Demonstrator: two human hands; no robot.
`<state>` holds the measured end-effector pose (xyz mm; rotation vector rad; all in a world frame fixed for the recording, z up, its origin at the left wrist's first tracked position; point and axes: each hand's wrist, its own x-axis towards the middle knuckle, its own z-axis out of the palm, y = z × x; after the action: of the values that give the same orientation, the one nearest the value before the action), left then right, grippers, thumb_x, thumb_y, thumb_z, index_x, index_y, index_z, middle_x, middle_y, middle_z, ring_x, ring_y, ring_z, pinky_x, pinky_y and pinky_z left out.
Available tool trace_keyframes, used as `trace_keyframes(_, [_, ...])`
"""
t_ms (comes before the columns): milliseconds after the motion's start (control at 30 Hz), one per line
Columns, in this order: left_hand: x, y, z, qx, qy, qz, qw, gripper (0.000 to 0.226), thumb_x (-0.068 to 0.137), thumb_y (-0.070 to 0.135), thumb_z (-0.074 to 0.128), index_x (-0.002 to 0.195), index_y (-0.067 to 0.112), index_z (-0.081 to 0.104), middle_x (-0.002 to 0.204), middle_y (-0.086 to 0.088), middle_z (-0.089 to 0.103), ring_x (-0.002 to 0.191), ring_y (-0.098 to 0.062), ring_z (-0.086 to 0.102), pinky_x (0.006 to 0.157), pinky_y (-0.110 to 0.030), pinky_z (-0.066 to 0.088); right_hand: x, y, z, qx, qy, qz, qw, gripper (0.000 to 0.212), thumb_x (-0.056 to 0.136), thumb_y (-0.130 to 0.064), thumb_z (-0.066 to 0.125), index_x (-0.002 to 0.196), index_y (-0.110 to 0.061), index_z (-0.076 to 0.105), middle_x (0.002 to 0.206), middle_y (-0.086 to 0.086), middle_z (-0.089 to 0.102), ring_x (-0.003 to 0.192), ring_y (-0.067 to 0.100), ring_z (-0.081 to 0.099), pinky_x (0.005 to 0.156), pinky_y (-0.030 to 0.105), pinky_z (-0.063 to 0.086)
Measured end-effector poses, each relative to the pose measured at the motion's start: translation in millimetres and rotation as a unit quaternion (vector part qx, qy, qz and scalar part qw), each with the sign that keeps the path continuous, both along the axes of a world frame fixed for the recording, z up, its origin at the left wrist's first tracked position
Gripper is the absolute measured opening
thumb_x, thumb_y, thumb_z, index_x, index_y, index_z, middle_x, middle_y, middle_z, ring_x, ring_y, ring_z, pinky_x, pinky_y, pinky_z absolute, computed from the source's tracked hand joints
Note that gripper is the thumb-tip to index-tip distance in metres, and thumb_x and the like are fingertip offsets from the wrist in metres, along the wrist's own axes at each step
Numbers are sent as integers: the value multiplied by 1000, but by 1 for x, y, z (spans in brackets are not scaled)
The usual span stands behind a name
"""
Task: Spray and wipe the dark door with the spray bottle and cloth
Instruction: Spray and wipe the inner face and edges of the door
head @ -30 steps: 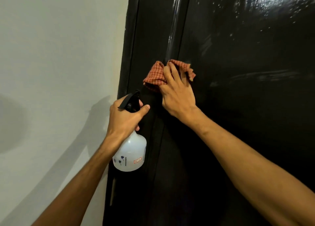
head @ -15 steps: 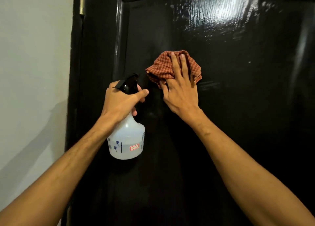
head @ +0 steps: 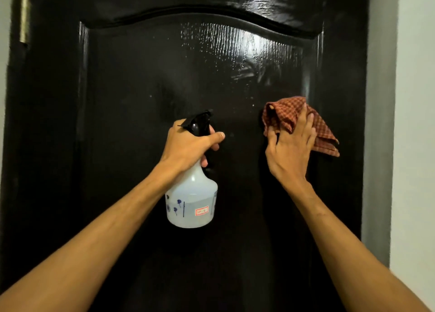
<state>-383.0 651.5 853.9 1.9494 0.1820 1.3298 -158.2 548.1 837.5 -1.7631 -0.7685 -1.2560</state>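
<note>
Door, right hand seemingly on cloth

Counted here: one door with one arched panel, one bottle at its centre, one cloth at the bottle's two o'clock, two hands, a left hand and a right hand, one hinge at the door's ten o'clock, and one label on the bottle.

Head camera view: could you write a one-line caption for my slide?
The left hand grips a spray bottle while the right hand holds a checked cloth against the dark door.
</note>
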Motion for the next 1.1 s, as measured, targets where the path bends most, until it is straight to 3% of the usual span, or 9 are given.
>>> trace_keyframes(100, [9, -5, 6, -11, 3, -6, 1000, 18, 90, 25, 80, 91, 9, 74, 83, -8, 79, 50, -20, 60, 51, -28, 52, -7, 5, 5, 19, 8, 4, 1000, 49, 103, -42, 41, 84, -10, 73, 171, 10, -7, 156, 39, -7, 124, 62, 4])
trace_keyframes(200, [4, 2, 8, -21, -1, 6, 1000, 19, 88, 26, 81, 90, 8, 74, 81, -7, 79, 51, -23, 60, 54, -30, 52, -22, 23, 20, 21, -7, 8, 1000, 43, 102, -42, 43, 93, -14, 74, 171, 9, -8, 155, 43, -11, 121, 67, -1])
trace_keyframes(533, [-67, 69, 18, -47, -59, 83, 994, 19, 85, 26, 83, 87, 9, 75, 77, -7, 78, 58, -29, 63, 55, -29, 48, -115, 132, 57, -119, -235, 29, 964, 36, 95, -42, 50, 92, -18, 77, 171, 9, 11, 155, 44, 2, 120, 68, 6])
trace_keyframes(600, [-81, 82, 18, -52, -73, 88, 992, 19, 84, 27, 84, 88, 10, 76, 76, -8, 78, 61, -34, 65, 55, -30, 47, -130, 149, 44, -143, -272, 49, 950, 36, 95, -41, 50, 113, -23, 76, 170, 10, 12, 155, 44, 4, 120, 68, 8])
trace_keyframes(667, [-91, 90, 14, -53, -79, 87, 992, 20, 83, 29, 85, 87, 11, 77, 77, -9, 78, 63, -35, 65, 55, -30, 48, -139, 158, 18, -176, -296, 52, 937, 52, 99, -44, 43, 150, -35, 47, 171, 8, 7, 156, 41, -1, 122, 64, 5])
trace_keyframes(733, [-95, 90, 7, -41, -65, 88, 993, 19, 84, 26, 84, 85, 10, 75, 76, -10, 77, 58, -32, 64, 52, -29, 49, -137, 153, -12, -198, -293, 38, 935, 61, 103, -45, 37, 161, -35, 22, 172, 5, 0, 157, 35, -7, 125, 57, 1])
trace_keyframes(767, [-93, 88, 3, -33, -51, 89, 994, 18, 85, 25, 84, 85, 10, 74, 76, -10, 77, 54, -29, 62, 51, -28, 49, -131, 146, -26, -198, -283, 31, 938, 62, 103, -46, 38, 162, -34, 21, 172, 3, -1, 157, 33, -8, 125, 54, 1])
trace_keyframes(967, [-65, 64, 1, -9, -13, 64, 998, 20, 88, 27, 81, 87, 8, 74, 78, -5, 78, 47, -22, 60, 53, -28, 51, -80, 86, -29, -187, -240, -25, 952, 53, 101, -44, 39, 151, -26, 49, 172, 6, 3, 158, 32, -3, 126, 50, -4])
trace_keyframes(1100, [-30, 40, 7, -7, -12, 15, 1000, 19, 89, 26, 81, 87, 8, 74, 79, -6, 78, 48, -23, 59, 55, -30, 52, -51, 51, -6, -165, -209, -29, 964, 51, 101, -47, 30, 127, -27, 69, 172, 4, 1, 158, 30, -5, 126, 47, -7])
